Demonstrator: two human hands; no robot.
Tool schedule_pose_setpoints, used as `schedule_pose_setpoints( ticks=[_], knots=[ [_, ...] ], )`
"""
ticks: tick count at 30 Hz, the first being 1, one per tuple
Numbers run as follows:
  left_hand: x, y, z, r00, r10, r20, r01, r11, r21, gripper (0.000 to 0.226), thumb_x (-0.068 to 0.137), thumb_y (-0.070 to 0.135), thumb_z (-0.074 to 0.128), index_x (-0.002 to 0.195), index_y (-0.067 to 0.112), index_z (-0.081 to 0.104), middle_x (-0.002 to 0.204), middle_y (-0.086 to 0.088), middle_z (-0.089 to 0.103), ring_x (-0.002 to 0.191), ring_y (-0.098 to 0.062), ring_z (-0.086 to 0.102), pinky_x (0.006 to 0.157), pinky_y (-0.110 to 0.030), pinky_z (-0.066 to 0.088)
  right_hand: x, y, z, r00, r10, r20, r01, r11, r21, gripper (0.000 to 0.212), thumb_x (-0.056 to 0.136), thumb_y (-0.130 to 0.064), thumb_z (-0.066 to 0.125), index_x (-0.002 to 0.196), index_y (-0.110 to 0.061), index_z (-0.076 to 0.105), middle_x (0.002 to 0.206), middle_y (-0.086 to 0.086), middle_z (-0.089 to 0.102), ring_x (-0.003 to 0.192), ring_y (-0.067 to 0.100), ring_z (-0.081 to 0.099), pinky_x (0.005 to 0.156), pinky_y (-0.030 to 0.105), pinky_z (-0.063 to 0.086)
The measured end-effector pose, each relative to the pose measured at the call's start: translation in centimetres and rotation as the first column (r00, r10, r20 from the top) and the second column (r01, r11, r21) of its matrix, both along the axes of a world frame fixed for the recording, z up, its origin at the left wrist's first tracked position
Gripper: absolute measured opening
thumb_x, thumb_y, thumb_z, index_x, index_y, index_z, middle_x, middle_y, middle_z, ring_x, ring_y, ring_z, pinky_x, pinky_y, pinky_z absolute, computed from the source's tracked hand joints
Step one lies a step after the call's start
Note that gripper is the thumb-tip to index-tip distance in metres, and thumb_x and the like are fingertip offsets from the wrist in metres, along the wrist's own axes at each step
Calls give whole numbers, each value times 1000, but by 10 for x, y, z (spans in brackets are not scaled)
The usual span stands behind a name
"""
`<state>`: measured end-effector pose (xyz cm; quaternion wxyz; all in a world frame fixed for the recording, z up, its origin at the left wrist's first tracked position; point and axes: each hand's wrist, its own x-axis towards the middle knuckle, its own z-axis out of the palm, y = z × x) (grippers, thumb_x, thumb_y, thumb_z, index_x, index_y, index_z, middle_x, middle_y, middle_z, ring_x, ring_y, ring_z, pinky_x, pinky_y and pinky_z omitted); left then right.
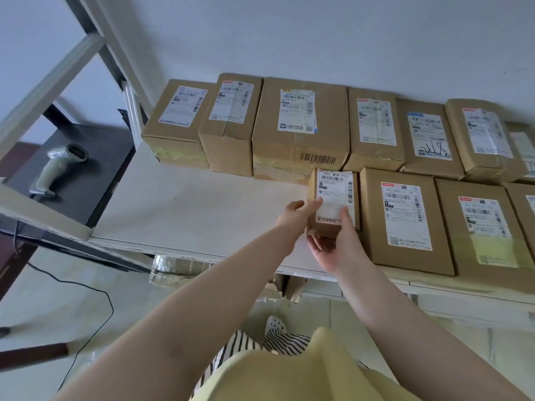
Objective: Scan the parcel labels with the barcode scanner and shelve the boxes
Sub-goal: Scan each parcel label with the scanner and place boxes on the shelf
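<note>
Small box going onto shelf, front row.
Both hands grasp the small box [333, 204]: left hand [295, 215] on its left side, right hand [333, 244] cupping the near end, thumb on the label. It sits at the shelf [202, 209] front, touching the neighbouring box [405, 221]. Looks light, stiff cardboard; side grips suffice. Scanner [58, 169] lies on the desk [95, 180].

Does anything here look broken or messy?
Yes. Under the shelf, a torn box has ragged cardboard flaps hanging open, and a crumpled taped parcel sits beside it. The boxes on the shelf stand in fairly neat rows. Both hands hold the small box at the front row.
</note>
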<state>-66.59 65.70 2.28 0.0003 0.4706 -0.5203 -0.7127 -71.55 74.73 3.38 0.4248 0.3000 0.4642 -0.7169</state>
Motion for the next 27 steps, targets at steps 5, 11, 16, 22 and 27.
schedule_pose_setpoints(
  ticks=[5,11,16,22,27],
  knots=[
    [30,-5,6,998,52,-20,-52,999,3,64,87,48,73,137,11,56,122,-6,61,107,-21,58,99,-36,52,23,4,2,998,70,-2,-69,993,99,44,86,-45,74,110,-11,61,102,10,64,88,21,62,101,40,49],
    [109,-28,5,950,307,-51,-305,951,44,8,99,20,65,102,13,65,98,-3,68,96,-19,63,96,-35,53,84,-23,-3,960,279,-20,-273,950,151,41,90,-37,71,111,-4,60,106,12,64,95,24,63,81,34,50],
    [218,-68,-2,891,453,-13,-448,885,124,5,100,10,62,100,9,67,90,-5,69,80,-16,63,79,-29,54,150,-76,-1,925,351,-149,-328,932,158,16,94,-25,68,87,-11,64,74,5,66,60,14,62,47,19,52],
    [383,-112,-19,760,636,133,-649,752,113,13,97,10,65,108,5,70,86,-5,69,73,-14,62,73,-24,57,269,-130,-13,819,541,-192,-507,839,198,16,94,-17,66,79,-11,64,60,1,65,50,9,59,44,17,45],
    [518,-135,-26,543,816,198,-839,535,95,8,99,14,65,102,7,65,85,-4,68,72,-13,62,71,-25,56,392,-181,-27,653,750,-110,-722,659,209,17,95,-20,65,81,-12,63,66,1,65,58,11,59,51,19,47]
  ],
)
